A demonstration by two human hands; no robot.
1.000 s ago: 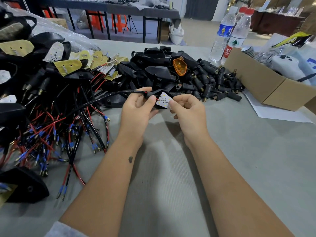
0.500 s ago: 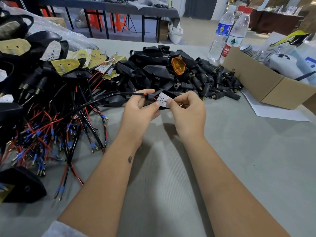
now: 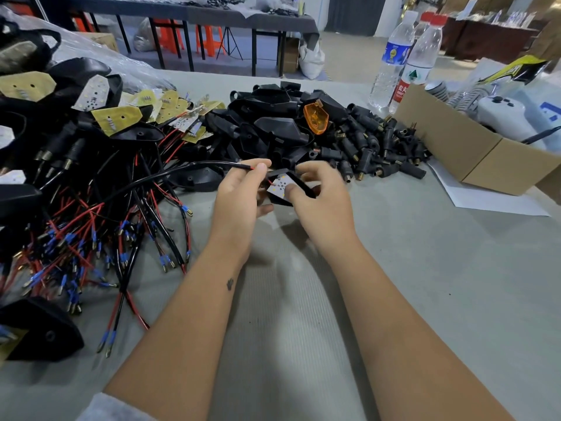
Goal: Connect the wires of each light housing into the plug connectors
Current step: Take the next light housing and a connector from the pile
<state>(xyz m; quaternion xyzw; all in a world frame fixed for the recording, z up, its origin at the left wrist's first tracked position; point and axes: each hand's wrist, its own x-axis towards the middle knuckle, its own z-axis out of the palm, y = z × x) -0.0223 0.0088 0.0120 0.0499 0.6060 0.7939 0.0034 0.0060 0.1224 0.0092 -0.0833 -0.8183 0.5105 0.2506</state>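
Change versus the two earlier frames: the black sheath of the cable (image 3: 170,174) is now pulled back from the housing, so a red lead (image 3: 247,168) is exposed at the left fingertips; before, the sheath ran right up to the black part. The light housing (image 3: 283,189) is also rotated, with its white LED board (image 3: 279,187) more face-up. Judged meaning: the wire is being fed or re-seated at the housing, and no plug connector is joined to it yet.

Left to right:
- Far left of the hands: a tangle of red/black leads with blue-sleeved terminals (image 3: 69,238), mixed with finished housings, is spread on the surface (image 3: 425,284).
- Left hand (image 3: 239,199): the cable end is pinched between thumb and forefinger, just left of the housing; the other fingers are curled under.
- Between the hands: the housing is held just above the surface, touching both hands. A short red wire runs from the pinch to the board.
- Right hand (image 3: 321,205): the thumb is pressed on the board's right edge, the fingers are wrapped behind the housing.
- Beyond the hands, up and right: a pile of black plug connectors (image 3: 373,150) is left lying, near but apart from both hands. An orange lens (image 3: 315,117) sits on the pile behind it.
- Far right: a cardboard box (image 3: 473,153) and bottles (image 3: 406,56), not in play.
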